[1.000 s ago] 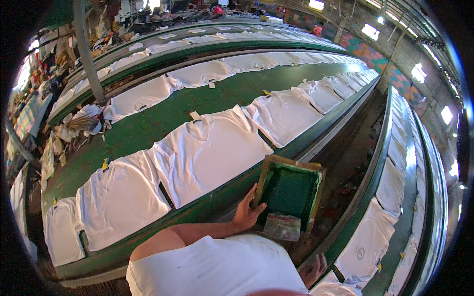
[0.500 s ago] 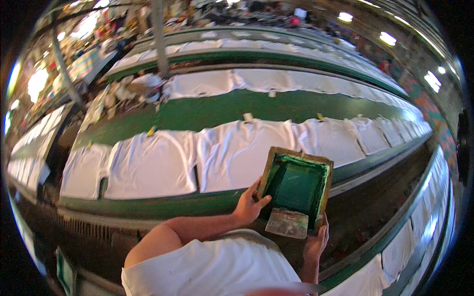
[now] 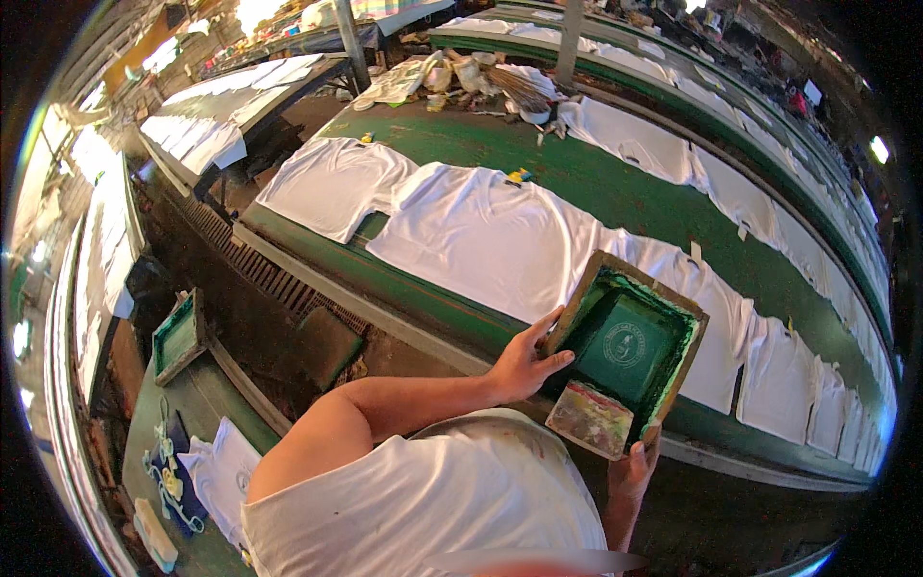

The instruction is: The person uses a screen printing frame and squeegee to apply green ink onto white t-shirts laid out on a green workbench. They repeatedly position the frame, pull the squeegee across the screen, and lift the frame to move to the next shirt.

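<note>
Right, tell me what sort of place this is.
Most likely a screen-printing workshop: white shirts lie spread in rows along long green tables, and a framed screen with a round design is in hand.

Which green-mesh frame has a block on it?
The held frame, between left hand and right hand: the block sits at its near end. The far-left frame shows none.

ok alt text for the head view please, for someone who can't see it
A person's left hand and right hand hold a shallow frame with a green inside and a flat scraper resting in its lower end. Beyond it, white shirts lie along a long green table; at lower left, another frame is at the end of a second green table.
</note>
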`<move>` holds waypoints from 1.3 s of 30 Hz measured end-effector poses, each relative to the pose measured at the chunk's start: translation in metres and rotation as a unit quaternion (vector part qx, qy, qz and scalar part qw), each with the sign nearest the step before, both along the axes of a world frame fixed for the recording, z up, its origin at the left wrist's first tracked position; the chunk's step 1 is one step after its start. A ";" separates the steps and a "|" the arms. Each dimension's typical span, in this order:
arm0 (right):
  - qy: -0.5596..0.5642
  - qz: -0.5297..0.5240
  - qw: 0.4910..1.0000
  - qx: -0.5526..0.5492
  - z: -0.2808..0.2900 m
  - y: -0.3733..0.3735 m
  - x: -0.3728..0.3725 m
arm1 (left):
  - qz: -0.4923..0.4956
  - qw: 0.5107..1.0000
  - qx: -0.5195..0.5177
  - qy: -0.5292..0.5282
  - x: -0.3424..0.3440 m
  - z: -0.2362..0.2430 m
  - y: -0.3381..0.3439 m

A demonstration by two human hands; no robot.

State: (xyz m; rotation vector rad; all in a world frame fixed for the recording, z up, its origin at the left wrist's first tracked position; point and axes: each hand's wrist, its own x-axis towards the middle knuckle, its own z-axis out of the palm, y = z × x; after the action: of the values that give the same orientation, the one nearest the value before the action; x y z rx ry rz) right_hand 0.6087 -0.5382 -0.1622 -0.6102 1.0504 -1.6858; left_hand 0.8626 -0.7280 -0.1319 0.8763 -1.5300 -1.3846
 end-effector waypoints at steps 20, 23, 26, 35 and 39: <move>-0.196 -0.111 0.968 -0.108 0.002 -0.061 0.205 | -0.164 0.973 0.155 -0.050 0.243 0.047 -0.073; -0.163 -0.149 0.968 -0.121 0.011 -0.052 0.180 | -0.346 0.926 -0.100 -0.111 0.274 0.067 -0.053; -0.106 -0.195 0.967 -0.128 0.017 -0.051 0.166 | -0.493 0.861 -0.125 -0.001 0.295 0.089 -0.027; -0.095 -0.194 0.965 -0.153 0.026 -0.046 0.166 | -0.673 0.692 -0.003 0.261 0.346 0.116 -0.024; -0.112 -0.193 0.965 -0.140 0.032 -0.043 0.165 | -0.672 0.679 0.017 0.296 0.335 0.110 -0.016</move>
State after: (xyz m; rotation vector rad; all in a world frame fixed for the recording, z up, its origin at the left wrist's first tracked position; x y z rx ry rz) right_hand 0.7735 -0.5807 -0.1305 -0.3917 0.8074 -2.2126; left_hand 1.1979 -0.7439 -0.0217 -0.9803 -1.5273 -2.3208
